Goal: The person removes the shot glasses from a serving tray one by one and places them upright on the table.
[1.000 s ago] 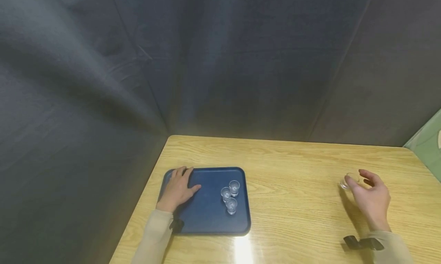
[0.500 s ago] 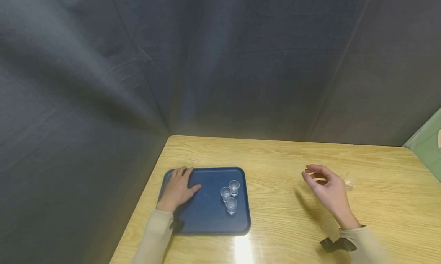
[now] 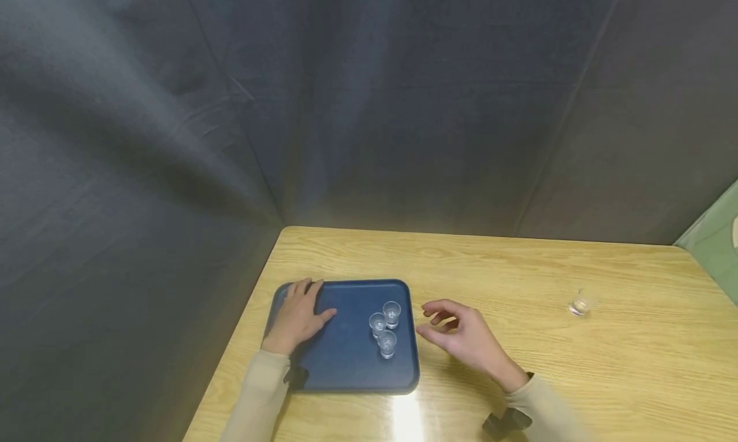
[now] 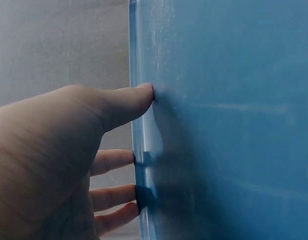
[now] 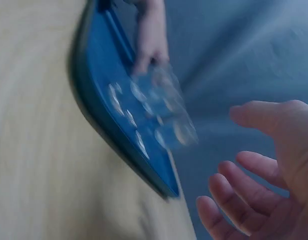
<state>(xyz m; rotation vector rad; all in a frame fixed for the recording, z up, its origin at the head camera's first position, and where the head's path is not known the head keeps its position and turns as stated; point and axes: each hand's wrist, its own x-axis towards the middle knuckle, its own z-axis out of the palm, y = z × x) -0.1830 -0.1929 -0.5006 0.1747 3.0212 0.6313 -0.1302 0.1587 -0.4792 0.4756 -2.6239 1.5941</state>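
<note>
My left hand (image 3: 296, 323) rests at the far left corner of a blue tray (image 3: 340, 379), fingers spread. In the left wrist view its thumb (image 4: 126, 104) lies over the rim of the tray (image 4: 234, 145), and its fairly straight fingers (image 4: 113, 197) touch the rim's outer side. Three small clear glasses stand close together near the tray's right side: a rear glass (image 3: 392, 314), a middle glass (image 3: 377, 325) and a front glass (image 3: 387, 344). My right hand (image 3: 464, 338), loosely bent and holding nothing, hovers just right of the tray. Another clear glass (image 3: 580, 302) stands alone on the table at right.
The wooden table (image 3: 496, 262) carries the tray at its left side. Dark grey curtain (image 3: 403, 141) hangs behind the table and along its left edge. A green surface (image 3: 712, 237) shows beyond the right rear corner.
My right hand let go of the glass at the right, then moved left across the table to the tray's right edge. The left hand, the tray and its glasses have stayed still.
</note>
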